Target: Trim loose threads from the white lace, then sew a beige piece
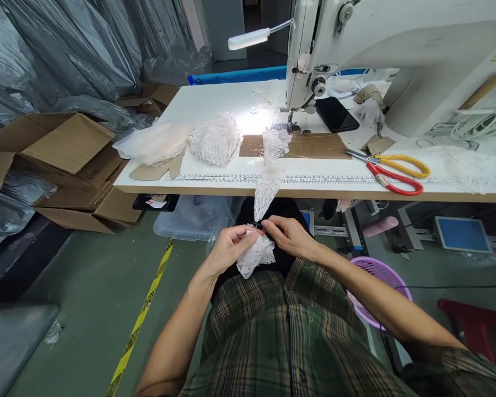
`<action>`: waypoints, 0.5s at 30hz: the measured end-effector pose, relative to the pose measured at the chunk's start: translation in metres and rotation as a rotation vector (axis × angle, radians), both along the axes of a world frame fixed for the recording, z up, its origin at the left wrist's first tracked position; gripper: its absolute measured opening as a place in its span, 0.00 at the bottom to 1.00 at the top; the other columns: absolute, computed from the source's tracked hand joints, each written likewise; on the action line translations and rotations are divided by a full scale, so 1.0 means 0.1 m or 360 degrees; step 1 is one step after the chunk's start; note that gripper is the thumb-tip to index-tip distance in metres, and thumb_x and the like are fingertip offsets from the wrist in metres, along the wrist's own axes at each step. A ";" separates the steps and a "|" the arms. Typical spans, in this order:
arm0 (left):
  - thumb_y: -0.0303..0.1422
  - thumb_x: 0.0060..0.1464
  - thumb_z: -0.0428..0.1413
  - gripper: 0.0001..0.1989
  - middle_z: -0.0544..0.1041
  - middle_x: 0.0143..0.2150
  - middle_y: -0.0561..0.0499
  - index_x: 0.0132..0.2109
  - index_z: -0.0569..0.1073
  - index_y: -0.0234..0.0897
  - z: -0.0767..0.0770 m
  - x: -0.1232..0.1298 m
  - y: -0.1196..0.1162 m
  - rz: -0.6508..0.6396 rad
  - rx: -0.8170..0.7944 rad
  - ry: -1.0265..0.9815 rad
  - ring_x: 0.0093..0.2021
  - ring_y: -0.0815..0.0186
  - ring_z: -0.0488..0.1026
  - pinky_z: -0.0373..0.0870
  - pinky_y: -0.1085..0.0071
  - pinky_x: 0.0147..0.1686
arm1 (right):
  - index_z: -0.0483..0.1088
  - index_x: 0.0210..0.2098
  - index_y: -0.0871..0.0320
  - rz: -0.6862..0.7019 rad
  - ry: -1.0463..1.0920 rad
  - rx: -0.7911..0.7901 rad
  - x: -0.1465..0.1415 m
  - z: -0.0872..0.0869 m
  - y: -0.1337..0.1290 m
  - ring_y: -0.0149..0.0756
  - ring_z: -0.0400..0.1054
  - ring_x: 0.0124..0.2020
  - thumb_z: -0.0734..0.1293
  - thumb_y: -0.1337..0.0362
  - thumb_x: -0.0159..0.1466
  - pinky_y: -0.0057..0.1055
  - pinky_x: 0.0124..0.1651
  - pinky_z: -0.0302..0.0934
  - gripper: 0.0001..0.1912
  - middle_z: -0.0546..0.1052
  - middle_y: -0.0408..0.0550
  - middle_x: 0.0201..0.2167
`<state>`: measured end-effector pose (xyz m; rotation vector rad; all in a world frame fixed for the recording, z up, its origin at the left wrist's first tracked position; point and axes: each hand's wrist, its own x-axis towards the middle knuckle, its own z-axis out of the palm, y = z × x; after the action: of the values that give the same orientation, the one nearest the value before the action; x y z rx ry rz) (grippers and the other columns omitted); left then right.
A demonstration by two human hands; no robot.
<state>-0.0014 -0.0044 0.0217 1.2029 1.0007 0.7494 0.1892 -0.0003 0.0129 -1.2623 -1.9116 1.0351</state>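
Note:
My left hand (pixel 233 246) pinches a piece of white lace (pixel 254 255) above my lap, just below the table's front edge. Close beside it, my right hand (pixel 287 236) is closed at the lace's upper edge, thumb and finger pressed together. A small dark thing shows between the fingertips, too small to name. From there a strip of white lace (pixel 268 184) runs up over the table edge toward the needle of the sewing machine (pixel 290 118). A round heap of lace (pixel 215 139) lies left of the machine, next to sheer pale fabric (pixel 157 140).
Scissors (pixel 391 168) with yellow and red handles lie right of the needle, near a black phone (pixel 336 114). Cardboard boxes (pixel 66 149) stand at the left. Beneath the table are a clear plastic bin (pixel 192 218) and a purple basket (pixel 382 275).

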 end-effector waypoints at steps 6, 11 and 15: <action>0.40 0.52 0.61 0.15 0.80 0.34 0.47 0.41 0.80 0.33 -0.03 -0.03 0.01 -0.0013 -0.0022 0.0003 0.31 0.67 0.73 0.66 0.75 0.31 | 0.68 0.31 0.58 -0.0057 0.0002 -0.0006 -0.01 -0.01 -0.06 0.28 0.56 0.21 0.53 0.51 0.70 0.27 0.27 0.46 0.23 0.65 0.39 0.20; 0.38 0.51 0.61 0.12 0.79 0.33 0.48 0.37 0.79 0.32 0.03 -0.01 0.01 -0.0026 -0.0026 -0.0019 0.32 0.67 0.71 0.65 0.75 0.32 | 0.67 0.32 0.58 0.0019 -0.0103 0.0013 -0.01 0.01 -0.14 0.28 0.56 0.22 0.53 0.53 0.70 0.27 0.27 0.46 0.20 0.66 0.40 0.21; 0.38 0.49 0.62 0.12 0.71 0.23 0.54 0.30 0.77 0.31 0.06 0.00 0.00 -0.0027 -0.0105 0.0034 0.23 0.73 0.63 0.57 0.78 0.23 | 0.64 0.28 0.57 -0.0002 -0.0254 0.0069 -0.05 0.03 -0.13 0.28 0.53 0.21 0.54 0.54 0.70 0.28 0.27 0.44 0.19 0.63 0.39 0.19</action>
<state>-0.0011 -0.0045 0.0273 1.1632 1.0242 0.6862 0.1843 -0.0129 0.0164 -1.3569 -2.0405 0.9109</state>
